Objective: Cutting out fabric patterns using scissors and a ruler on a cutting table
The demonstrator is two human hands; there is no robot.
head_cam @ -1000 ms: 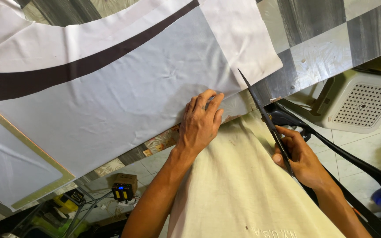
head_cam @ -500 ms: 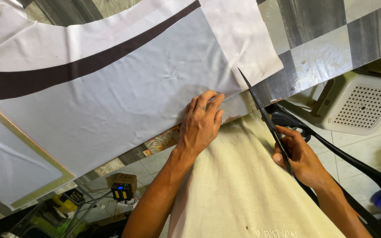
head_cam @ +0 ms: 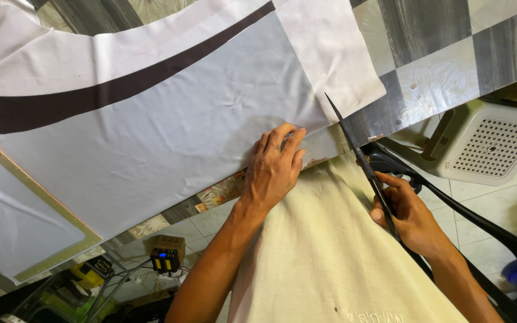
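A large sheet of white fabric (head_cam: 169,128) with a curved dark band lies spread over a table (head_cam: 444,72) covered in a grey-and-white checked sheet. My left hand (head_cam: 275,170) presses flat on the fabric at the table's near edge. My right hand (head_cam: 405,212) grips black-handled scissors (head_cam: 357,152). Their long blades point up and away, the tip at the fabric's lower right corner. Whether the blades are apart is not clear.
A cream cloth (head_cam: 330,251) covers my lap below the table edge. A white plastic stool (head_cam: 486,149) stands on the tiled floor at right, beside a black chair arm (head_cam: 498,233). A small box with a blue display (head_cam: 166,254) and cables lie under the table.
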